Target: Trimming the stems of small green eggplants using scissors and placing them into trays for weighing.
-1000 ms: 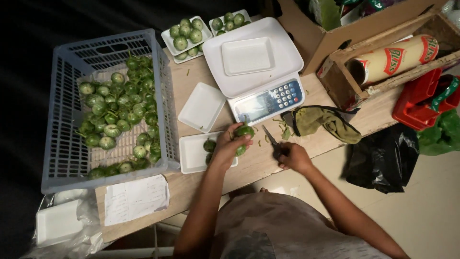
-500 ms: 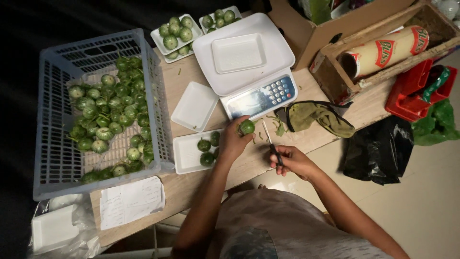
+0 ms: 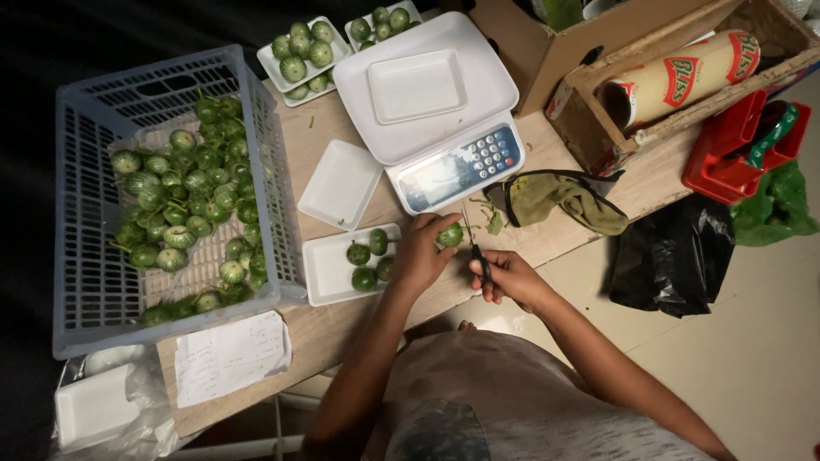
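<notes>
My left hand pinches a small round green eggplant just in front of the scale. My right hand grips a pair of scissors whose blades point up at the eggplant's stem end. Left of my left hand lies a white foam tray with three green eggplants in it. A grey plastic crate at the left holds several more of them.
A white digital scale carries an empty foam tray. Another empty tray lies beside it, with two filled trays behind. A wooden box with a film roll, a green cloth, a black bag and paper surround the work spot.
My left hand lifted an eggplant from the tray area and brought it right toward the scissors. My right hand moved the scissors in close to it.
</notes>
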